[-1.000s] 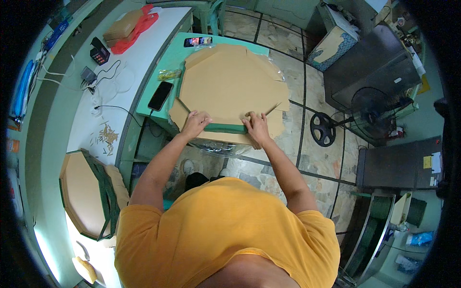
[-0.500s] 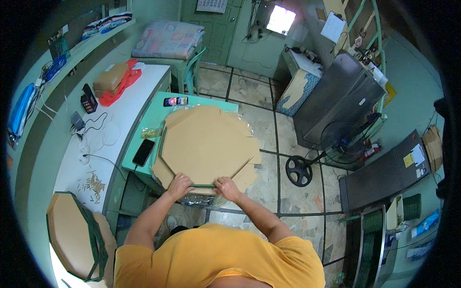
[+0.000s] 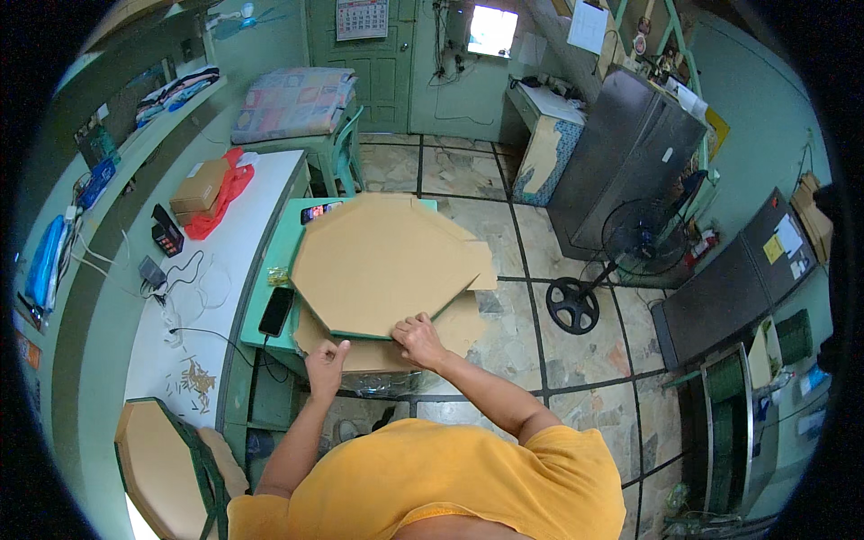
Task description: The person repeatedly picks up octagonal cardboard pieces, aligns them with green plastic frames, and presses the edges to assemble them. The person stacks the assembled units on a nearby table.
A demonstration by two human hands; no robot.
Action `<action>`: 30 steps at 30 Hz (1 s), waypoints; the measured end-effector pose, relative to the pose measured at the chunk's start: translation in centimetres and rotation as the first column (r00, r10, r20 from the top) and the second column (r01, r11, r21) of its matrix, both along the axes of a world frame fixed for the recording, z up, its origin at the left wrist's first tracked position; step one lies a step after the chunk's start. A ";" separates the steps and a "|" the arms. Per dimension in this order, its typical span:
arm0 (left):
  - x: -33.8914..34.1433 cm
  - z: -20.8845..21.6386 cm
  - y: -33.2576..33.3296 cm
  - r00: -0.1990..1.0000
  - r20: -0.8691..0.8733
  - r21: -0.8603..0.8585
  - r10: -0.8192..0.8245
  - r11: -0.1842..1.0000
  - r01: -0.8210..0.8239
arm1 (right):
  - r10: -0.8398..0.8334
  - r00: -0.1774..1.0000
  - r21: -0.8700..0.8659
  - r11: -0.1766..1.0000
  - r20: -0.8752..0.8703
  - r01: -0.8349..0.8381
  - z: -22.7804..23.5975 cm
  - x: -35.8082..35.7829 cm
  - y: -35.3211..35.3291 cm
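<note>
A large octagonal cardboard panel (image 3: 382, 261) with dark green edging on its near sides sits over other cardboard on a small green table. My right hand (image 3: 419, 342) is closed over the panel's near edge, knuckles up, right of the middle. My left hand (image 3: 324, 369) is just off the near left corner, its thumb apart from the partly curled fingers, and nothing shows in it. Beneath the panel, rough-edged cardboard (image 3: 360, 355) sticks out toward me, and a flap (image 3: 484, 265) shows at the right.
Beside the panel, a black phone (image 3: 276, 311) with a cable lies on the green table (image 3: 281, 236). On the white counter (image 3: 216, 292) at left are small brown sticks (image 3: 193, 385) and a green-edged cardboard tray (image 3: 162, 463). A black fan (image 3: 572, 306) stands right on the tiled floor.
My left hand has come off the panel's near edge and moved down. The octagonal panel sits shifted over the cardboard below, and my right hand keeps its grip. The whole view has tilted upward.
</note>
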State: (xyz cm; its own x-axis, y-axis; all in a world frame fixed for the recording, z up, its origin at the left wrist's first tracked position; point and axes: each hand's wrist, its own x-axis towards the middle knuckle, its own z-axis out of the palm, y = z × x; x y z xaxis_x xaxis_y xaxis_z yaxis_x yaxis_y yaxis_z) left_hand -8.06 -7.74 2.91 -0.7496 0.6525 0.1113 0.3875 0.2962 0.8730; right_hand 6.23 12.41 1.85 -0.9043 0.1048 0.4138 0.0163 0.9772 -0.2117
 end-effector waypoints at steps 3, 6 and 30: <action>1.2 -2.2 0.5 0.591 0.806 0.148 -0.032 0.978 -0.148 | 0.049 0.997 0.064 0.997 -0.051 -0.045 0.5 -2.2 -3.0; -0.5 -4.8 2.4 0.406 0.910 0.165 0.085 0.823 -0.543 | 0.095 0.985 0.125 0.989 -0.147 -0.077 1.2 -4.7 -6.9; -27.6 -2.4 -26.9 0.672 0.311 -0.023 0.672 0.712 -0.702 | -0.141 0.983 -0.993 0.034 -0.113 -0.109 8.4 -25.4 -10.1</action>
